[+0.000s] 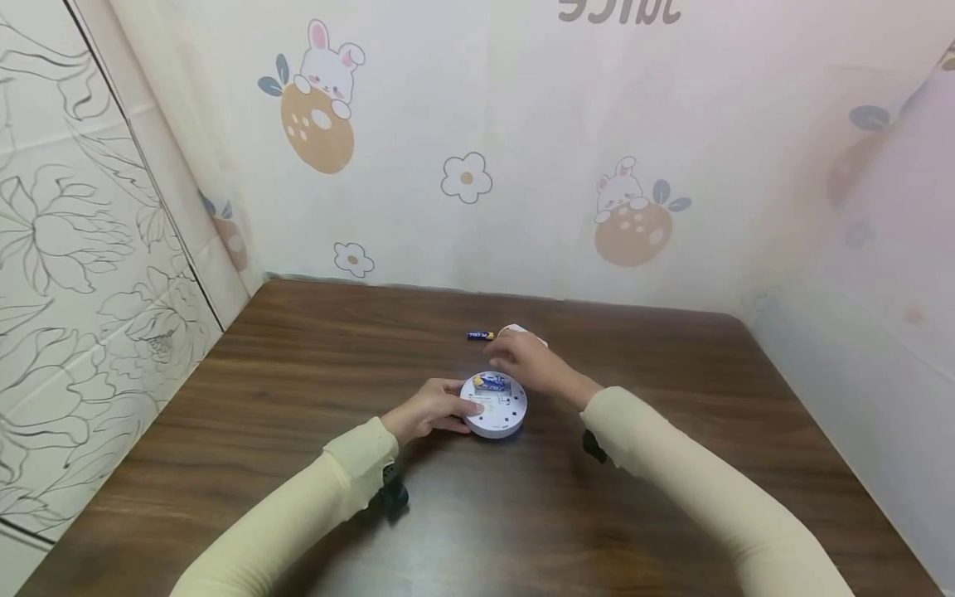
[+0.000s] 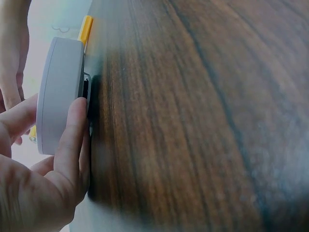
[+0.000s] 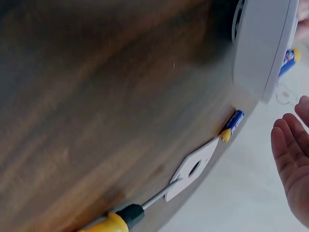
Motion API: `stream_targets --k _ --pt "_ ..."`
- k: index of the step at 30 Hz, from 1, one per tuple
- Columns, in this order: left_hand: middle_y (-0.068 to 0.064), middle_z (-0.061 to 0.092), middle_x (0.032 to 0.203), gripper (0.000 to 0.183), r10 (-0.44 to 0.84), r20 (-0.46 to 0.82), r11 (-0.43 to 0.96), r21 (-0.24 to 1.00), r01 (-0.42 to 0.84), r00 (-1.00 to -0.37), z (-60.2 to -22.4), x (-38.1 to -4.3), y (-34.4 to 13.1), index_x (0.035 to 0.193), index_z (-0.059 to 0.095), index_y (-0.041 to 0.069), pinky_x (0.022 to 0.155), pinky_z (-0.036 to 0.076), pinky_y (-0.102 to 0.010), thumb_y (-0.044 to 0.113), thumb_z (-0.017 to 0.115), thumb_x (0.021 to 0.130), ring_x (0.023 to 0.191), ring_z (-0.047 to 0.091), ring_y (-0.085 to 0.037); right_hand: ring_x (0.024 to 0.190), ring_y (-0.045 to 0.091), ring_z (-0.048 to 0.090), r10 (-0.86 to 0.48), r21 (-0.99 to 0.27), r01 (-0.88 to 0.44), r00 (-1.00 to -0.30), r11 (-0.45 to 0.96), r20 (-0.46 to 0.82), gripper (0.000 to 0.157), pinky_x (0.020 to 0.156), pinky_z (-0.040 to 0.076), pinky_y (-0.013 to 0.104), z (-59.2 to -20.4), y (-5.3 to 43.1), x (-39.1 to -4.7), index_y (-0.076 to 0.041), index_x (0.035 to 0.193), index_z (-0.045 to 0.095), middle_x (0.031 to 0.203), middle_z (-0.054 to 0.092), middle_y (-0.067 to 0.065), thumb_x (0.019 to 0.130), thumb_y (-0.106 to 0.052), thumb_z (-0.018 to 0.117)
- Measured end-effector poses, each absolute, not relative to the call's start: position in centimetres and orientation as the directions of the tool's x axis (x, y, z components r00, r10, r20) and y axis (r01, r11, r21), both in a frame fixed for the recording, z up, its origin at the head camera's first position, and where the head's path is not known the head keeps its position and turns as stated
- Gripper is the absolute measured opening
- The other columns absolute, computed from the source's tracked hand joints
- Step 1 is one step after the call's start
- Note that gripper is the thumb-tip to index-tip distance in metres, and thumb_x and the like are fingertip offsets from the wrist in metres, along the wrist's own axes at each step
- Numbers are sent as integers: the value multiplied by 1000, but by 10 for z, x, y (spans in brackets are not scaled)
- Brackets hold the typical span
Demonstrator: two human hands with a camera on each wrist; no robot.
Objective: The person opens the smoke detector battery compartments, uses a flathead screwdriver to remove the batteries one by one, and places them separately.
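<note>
A round white device is held level just above the table by my left hand. The left thumb lies on its top face while fingers support it from the side and below. A blue-and-yellow battery sits in the device's open compartment; in the right wrist view its yellow end stands above the rim. Close behind and to the right hovers my right hand, its fingers loosely bent with nothing between them. Another battery lies on the table beyond the device.
Beside the loose battery lies a white cover plate with a hole, partly behind the right hand in the head view. A yellow-handled screwdriver has its shaft across the plate. The brown wooden table meets a printed curtain at the back.
</note>
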State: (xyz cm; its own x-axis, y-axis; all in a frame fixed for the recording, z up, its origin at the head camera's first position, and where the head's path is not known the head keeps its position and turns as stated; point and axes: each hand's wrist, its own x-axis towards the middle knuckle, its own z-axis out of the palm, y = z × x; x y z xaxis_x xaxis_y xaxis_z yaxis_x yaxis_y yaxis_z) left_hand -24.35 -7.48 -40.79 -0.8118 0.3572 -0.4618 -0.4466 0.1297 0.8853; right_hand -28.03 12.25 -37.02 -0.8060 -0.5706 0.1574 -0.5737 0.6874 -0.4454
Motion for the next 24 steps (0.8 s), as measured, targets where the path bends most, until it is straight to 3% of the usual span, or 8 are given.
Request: stream_targets --k 5,11,24 --pt "-18 62 104 58 362 -457 125 887 -444 -812 -408 -244 -76 137 47 -4 69 60 -36 -2 70 83 74 65 -22 91 19 62 -588 -444 -587 -794 677 154 18 82 55 32 -370 117 -267 -1 103 70 97 67 6 86 -7 71" --pt "-17 63 101 57 371 -460 108 884 -455 -807 -409 -242 -76 136 48 -4 69 60 -36 -3 69 83 73 65 -22 86 14 61 -535 -383 -523 -841 761 85 21 79 56 27 -373 110 -254 -5 103 71 95 65 3 83 -13 75" --pt "-18 64 104 56 362 -456 104 887 -451 -813 -409 -242 -76 136 47 -5 70 60 -37 -5 68 84 76 65 -21 81 13 60 -509 -257 -524 -851 812 129 18 72 55 27 -378 101 -246 -6 99 72 90 63 2 82 -11 76"
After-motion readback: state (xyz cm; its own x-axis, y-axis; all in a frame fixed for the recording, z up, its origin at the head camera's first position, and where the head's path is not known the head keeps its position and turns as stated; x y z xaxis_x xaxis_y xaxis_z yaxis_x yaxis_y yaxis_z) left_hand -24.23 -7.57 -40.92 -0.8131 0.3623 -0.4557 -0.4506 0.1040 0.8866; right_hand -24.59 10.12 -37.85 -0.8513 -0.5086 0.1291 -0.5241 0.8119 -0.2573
